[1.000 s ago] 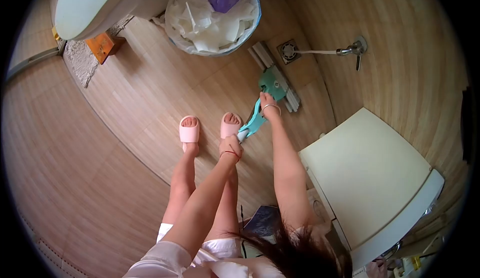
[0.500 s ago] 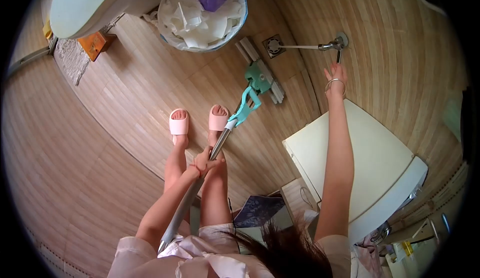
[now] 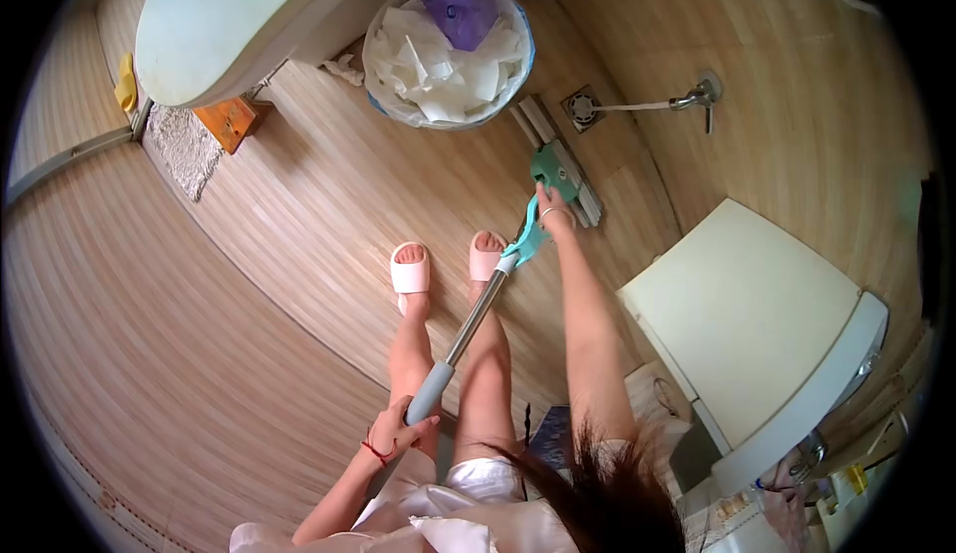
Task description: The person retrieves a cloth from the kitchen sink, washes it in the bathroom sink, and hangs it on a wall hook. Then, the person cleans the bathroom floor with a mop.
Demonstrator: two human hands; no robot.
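Note:
A mop with a steel pole slants from my lap toward the floor by the wall. My left hand is closed around the grey grip on its pole. Lower down, my right hand is at the turquoise lever just above the mop head, its fingers closing over the lever's top. The green mop head carries pale grey strips and rests on the floor. Beyond it, a metal tap sticks out of the wall, with a thin white hose or pipe running to the floor drain.
A lined bin full of white paper and a purple wrapper stands ahead. To its left are a white basin edge, an orange box and a grey mat. A white cabinet is at right; pink slippers are on my feet.
My right hand has left the tap's lever and moved down-left to the mop's turquoise lever. My left hand has shifted from the steel pole up to the grey grip.

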